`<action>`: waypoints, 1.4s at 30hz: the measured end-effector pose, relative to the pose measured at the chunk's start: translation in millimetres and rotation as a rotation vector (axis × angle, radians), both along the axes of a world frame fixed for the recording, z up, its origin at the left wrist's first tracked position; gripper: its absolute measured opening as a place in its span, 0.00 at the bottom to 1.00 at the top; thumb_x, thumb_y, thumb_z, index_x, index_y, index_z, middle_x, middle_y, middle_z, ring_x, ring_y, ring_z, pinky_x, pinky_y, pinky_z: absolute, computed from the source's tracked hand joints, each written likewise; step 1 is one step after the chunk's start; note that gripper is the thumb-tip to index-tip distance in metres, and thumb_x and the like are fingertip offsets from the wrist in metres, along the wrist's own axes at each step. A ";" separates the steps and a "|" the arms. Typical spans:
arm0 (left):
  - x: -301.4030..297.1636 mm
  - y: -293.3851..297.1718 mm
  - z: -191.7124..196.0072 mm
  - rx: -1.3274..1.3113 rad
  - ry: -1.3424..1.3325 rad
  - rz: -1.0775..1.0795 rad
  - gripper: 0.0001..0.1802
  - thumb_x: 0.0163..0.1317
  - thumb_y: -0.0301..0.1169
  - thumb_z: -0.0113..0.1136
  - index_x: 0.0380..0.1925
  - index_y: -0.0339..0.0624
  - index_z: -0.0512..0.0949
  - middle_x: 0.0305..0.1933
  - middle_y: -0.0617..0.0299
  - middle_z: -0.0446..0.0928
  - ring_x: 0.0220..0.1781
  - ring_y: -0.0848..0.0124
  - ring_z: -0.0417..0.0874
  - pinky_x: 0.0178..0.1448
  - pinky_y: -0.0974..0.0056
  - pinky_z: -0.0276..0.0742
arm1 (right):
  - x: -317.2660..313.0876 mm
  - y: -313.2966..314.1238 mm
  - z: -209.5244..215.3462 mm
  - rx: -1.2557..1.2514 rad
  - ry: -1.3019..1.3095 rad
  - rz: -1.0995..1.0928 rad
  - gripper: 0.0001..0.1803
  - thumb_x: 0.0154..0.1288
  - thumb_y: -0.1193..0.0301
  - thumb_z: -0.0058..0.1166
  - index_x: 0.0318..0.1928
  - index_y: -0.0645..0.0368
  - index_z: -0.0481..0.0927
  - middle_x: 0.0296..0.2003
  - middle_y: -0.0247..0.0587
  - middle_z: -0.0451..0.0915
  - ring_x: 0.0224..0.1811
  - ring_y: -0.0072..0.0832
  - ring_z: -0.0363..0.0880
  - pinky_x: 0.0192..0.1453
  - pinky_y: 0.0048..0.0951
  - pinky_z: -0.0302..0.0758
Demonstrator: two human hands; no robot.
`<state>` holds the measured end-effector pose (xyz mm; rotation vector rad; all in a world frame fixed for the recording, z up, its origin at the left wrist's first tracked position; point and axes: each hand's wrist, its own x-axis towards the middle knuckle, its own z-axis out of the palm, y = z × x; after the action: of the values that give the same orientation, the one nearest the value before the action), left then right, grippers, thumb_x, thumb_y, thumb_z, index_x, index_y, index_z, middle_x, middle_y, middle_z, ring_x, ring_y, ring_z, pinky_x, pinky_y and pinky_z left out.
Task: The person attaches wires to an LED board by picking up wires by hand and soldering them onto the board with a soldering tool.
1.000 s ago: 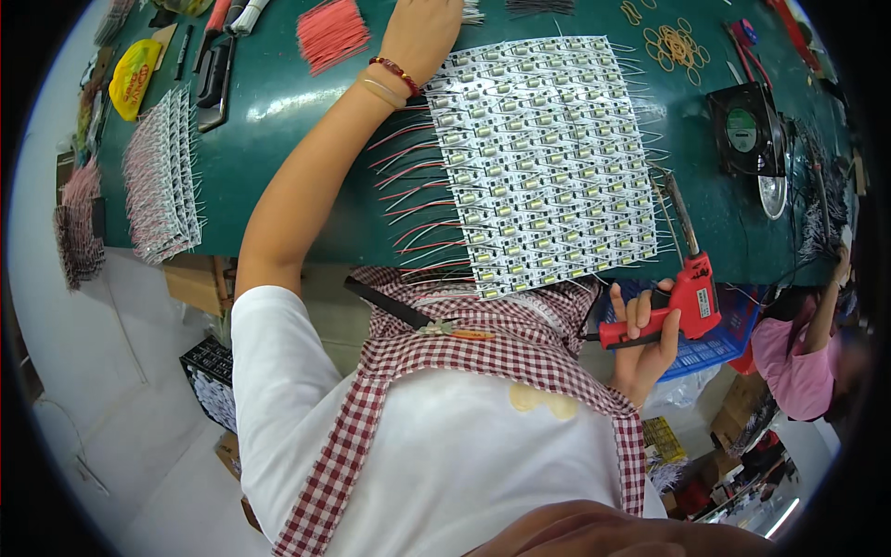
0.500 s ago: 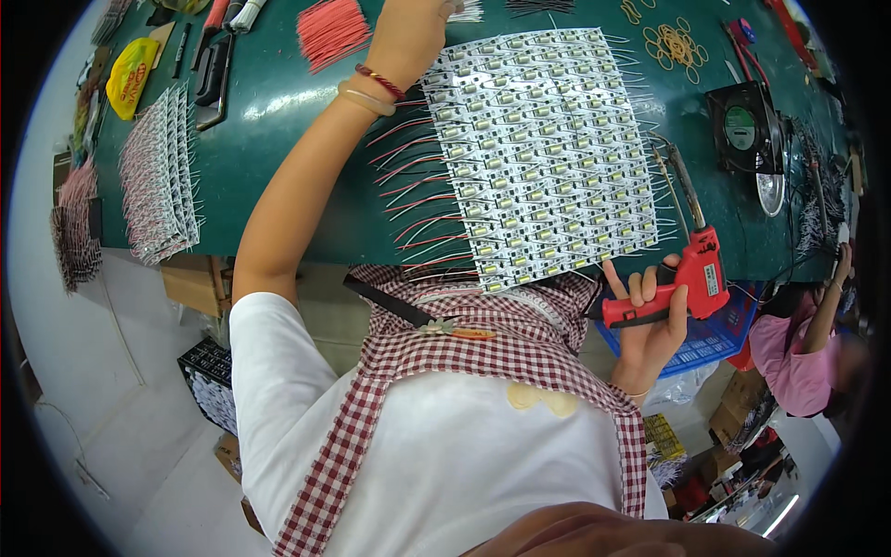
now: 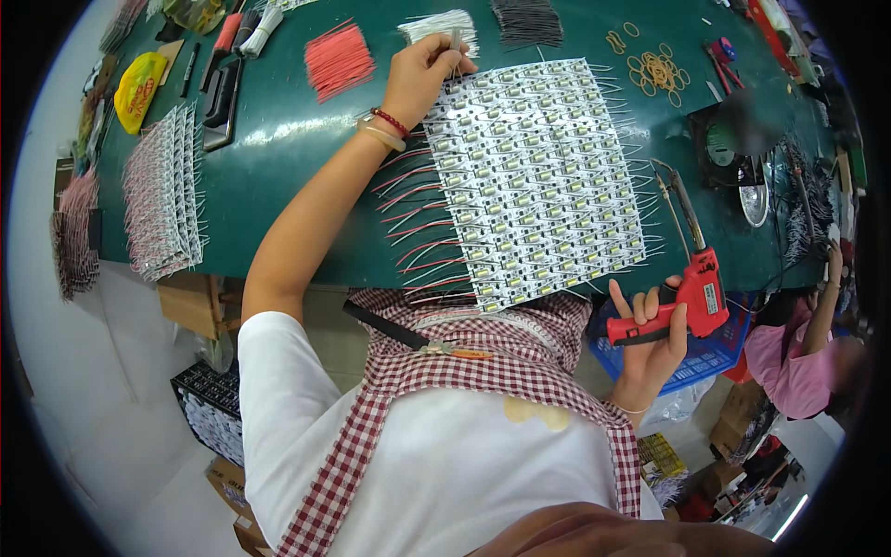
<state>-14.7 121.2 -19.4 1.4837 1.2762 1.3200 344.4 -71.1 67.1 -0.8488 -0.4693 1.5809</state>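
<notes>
A white sheet of small LED circuit boards [image 3: 548,186] lies on the green table, red, white and black wires sticking out along its left side. My left hand [image 3: 429,76] is closed at the sheet's far left corner, pinching slim silvery tweezers [image 3: 456,41]. Their tips are too small to make out. Just beyond that hand lies a bundle of white wires [image 3: 450,28]. My right hand [image 3: 650,339] grips a red soldering gun [image 3: 701,297] by its handle, off the sheet's near right corner. The gun's metal tip and thin feed tube point away, beside the sheet's right edge.
Red wires [image 3: 339,60] and black wires [image 3: 527,20] lie at the back. Rubber bands [image 3: 657,72], a black fan [image 3: 719,148] and pliers [image 3: 724,60] occupy the right. Wired boards [image 3: 165,195] stand left. A blue crate [image 3: 710,353] sits below the edge; another person [image 3: 789,357] is at right.
In the view, my left hand has come nearer from the far edge, and the tweezers now show. The view has shifted slightly. My right hand still holds the soldering gun beside the sheet.
</notes>
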 end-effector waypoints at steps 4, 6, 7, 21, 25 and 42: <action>14.7 6.1 12.4 -0.045 -0.031 0.041 0.09 0.62 0.26 0.52 0.36 0.31 0.78 0.33 0.58 0.83 0.36 0.71 0.84 0.43 0.70 0.77 | 4.7 -2.1 5.2 0.082 0.006 -0.085 0.17 0.71 0.63 0.45 0.54 0.59 0.65 0.25 0.37 0.68 0.29 0.25 0.70 0.66 0.58 0.59; 1.0 -5.2 12.6 -0.037 0.062 0.072 0.10 0.63 0.28 0.53 0.36 0.31 0.78 0.33 0.58 0.82 0.39 0.71 0.84 0.45 0.69 0.76 | 1.2 2.7 5.4 0.023 0.053 -0.030 0.18 0.71 0.63 0.45 0.54 0.60 0.65 0.25 0.37 0.70 0.29 0.25 0.71 0.65 0.57 0.63; -6.6 -11.1 9.7 -0.075 0.141 0.072 0.10 0.63 0.28 0.53 0.34 0.30 0.78 0.33 0.58 0.82 0.39 0.71 0.84 0.44 0.69 0.76 | -4.3 5.5 7.2 0.004 -0.039 -0.040 0.20 0.71 0.60 0.45 0.55 0.60 0.65 0.23 0.36 0.68 0.26 0.24 0.69 0.60 0.56 0.68; 111.8 -135.5 99.8 -0.393 -0.088 -0.495 0.07 0.61 0.23 0.58 0.34 0.28 0.80 0.25 0.55 0.82 0.29 0.74 0.85 0.32 0.72 0.79 | -63.2 25.5 29.9 0.177 -0.651 0.126 0.17 0.56 0.74 0.63 0.46 0.61 0.75 0.34 0.30 0.79 0.36 0.15 0.76 0.43 0.22 0.74; 110.0 -144.3 106.2 -0.386 -0.007 -0.499 0.06 0.61 0.23 0.58 0.33 0.28 0.80 0.24 0.56 0.82 0.27 0.74 0.84 0.32 0.72 0.79 | -75.5 24.6 24.9 0.208 -0.670 0.150 0.18 0.57 0.73 0.62 0.47 0.61 0.73 0.32 0.32 0.79 0.35 0.16 0.76 0.42 0.22 0.74; 107.7 -156.4 103.4 -0.395 0.025 -0.364 0.05 0.60 0.21 0.57 0.29 0.27 0.78 0.24 0.55 0.82 0.26 0.73 0.85 0.32 0.71 0.80 | -91.0 12.7 1.6 0.283 -0.858 0.035 0.27 0.57 0.75 0.61 0.56 0.66 0.67 0.32 0.40 0.78 0.33 0.21 0.77 0.39 0.25 0.75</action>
<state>93.0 -35.1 83.9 1.3685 1.1350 0.7648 253.4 -58.4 68.6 -1.2773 -1.2855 1.0763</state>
